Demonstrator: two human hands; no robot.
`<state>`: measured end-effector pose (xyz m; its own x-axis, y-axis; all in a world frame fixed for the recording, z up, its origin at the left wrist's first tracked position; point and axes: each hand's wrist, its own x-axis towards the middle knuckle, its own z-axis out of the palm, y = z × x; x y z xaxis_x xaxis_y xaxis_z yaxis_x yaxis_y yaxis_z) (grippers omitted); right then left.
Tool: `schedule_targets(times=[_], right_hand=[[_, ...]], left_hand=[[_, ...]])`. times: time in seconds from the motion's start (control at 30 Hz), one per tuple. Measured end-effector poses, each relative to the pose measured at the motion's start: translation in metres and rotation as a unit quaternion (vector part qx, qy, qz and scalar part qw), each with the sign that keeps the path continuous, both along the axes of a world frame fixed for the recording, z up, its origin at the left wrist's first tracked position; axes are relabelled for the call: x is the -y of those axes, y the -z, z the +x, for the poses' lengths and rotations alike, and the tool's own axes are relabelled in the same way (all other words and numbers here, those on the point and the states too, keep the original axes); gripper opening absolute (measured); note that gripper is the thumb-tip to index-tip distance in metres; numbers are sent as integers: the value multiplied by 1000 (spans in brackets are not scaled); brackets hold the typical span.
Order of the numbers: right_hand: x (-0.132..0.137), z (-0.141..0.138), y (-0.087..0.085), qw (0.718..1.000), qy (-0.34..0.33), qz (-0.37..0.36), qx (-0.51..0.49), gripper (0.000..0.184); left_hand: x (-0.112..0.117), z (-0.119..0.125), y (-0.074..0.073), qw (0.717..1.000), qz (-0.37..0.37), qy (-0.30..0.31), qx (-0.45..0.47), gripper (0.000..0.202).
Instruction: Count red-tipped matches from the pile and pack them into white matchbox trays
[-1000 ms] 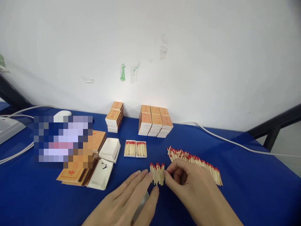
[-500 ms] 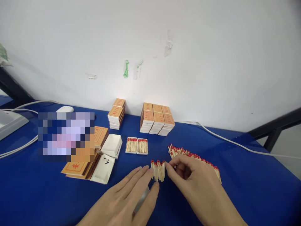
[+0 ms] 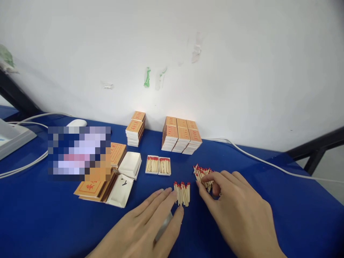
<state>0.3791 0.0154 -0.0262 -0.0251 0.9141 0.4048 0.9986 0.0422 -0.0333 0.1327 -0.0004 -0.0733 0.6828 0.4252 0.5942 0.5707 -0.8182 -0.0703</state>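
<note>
My left hand (image 3: pixel 150 222) lies low in the middle with its fingers stretched out, fingertips against a small bunch of red-tipped matches (image 3: pixel 182 193) on the blue table (image 3: pixel 282 200). A white tray edge (image 3: pixel 163 225) shows between its thumb and fingers. To the right, my right hand (image 3: pixel 239 215) has its fingers curled in a pinch on the near end of the loose match pile (image 3: pixel 202 173), covering most of the pile.
Two open trays filled with matches (image 3: pixel 158 165) lie behind the bunch. Stacks of orange matchboxes (image 3: pixel 181 139) (image 3: pixel 135 132) stand by the wall. Empty white trays (image 3: pixel 130 165) and flat orange sleeves (image 3: pixel 91 188) sit at the left. A white cable (image 3: pixel 268 163) crosses the right.
My right hand left the small bunch and moved right onto the loose match pile, closing its fingers there. My left hand stayed against the bunch.
</note>
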Motion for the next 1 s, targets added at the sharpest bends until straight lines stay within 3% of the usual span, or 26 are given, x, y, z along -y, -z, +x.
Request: schedule_targets(times=[0.13,0.3,0.53,0.77,1.0], right_hand=[[1,-3,1,1000,-19,12,21,26],[2,-5,1,1000,-24,6,15,28],[2,-3,2,1000,-22,-3,7,31],[4,-1,-6,1000,-6,-7,-9,31],[4,19,-12,997,10,-49,-50,29]], left_hand=[[-2,0,-11,1000,-1,-5,4,51],[-2,-5,-31,998,-30,-5,-60,51],[2,2,-14,999,-45,-17,6,60],[3,8,-25,997,-79,-25,2,74],[1,-5,-23,999,-44,-8,-29,52]])
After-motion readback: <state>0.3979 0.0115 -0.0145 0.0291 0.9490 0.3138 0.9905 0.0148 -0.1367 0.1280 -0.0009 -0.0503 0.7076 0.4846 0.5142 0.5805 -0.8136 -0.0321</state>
